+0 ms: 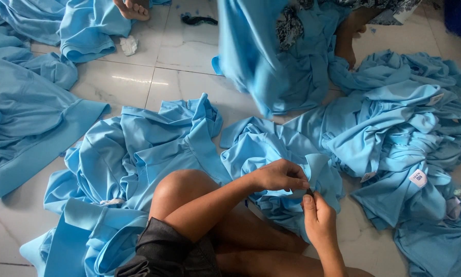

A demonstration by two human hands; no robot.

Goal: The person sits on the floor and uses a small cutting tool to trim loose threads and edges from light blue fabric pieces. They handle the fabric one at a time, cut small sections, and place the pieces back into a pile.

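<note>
I sit on the tiled floor with one knee raised. My left hand [282, 176] reaches across the knee and pinches a fold of a light blue garment [271, 149] crumpled in front of me. Just below it, my right hand [318, 218] grips the same fold's edge, with a small dark object [310, 192] at its fingertips; I cannot tell what it is. The two hands almost touch.
Light blue garments lie all around: a spread heap [138, 154] to the left, flat ones [20, 123] at far left, a big pile [410, 138] with white tags to the right. Another person's foot [133, 9] shows top left, and a second person [346, 46] holds up a blue garment [261, 56].
</note>
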